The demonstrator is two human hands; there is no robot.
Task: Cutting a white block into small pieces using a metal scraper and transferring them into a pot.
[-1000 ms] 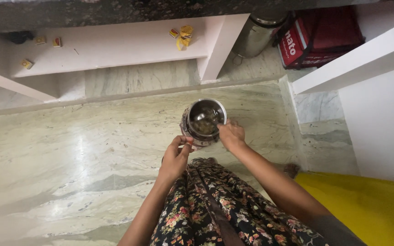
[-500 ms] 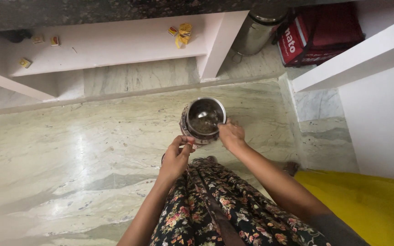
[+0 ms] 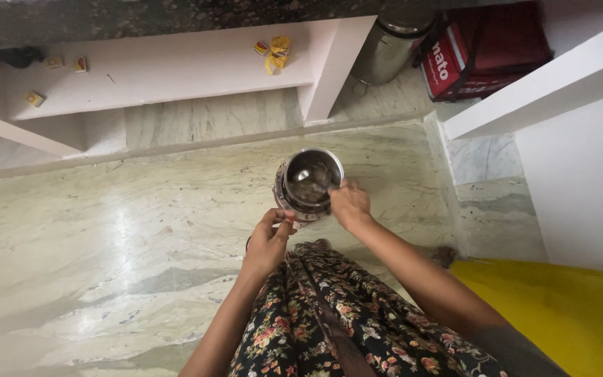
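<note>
Jar (image 3: 308,183) unmoved since prev frame, both hands w/ grip on it

You stand on a pale green-veined marble floor (image 3: 106,230) that shines with daylight; ahead a pink shelf (image 3: 176,66) sits under a dark speckled stone counter (image 3: 141,17); a white wall (image 3: 581,181) rises beside you; a steel drum (image 3: 389,45) and a red bag (image 3: 490,49) fill the corner.
</note>
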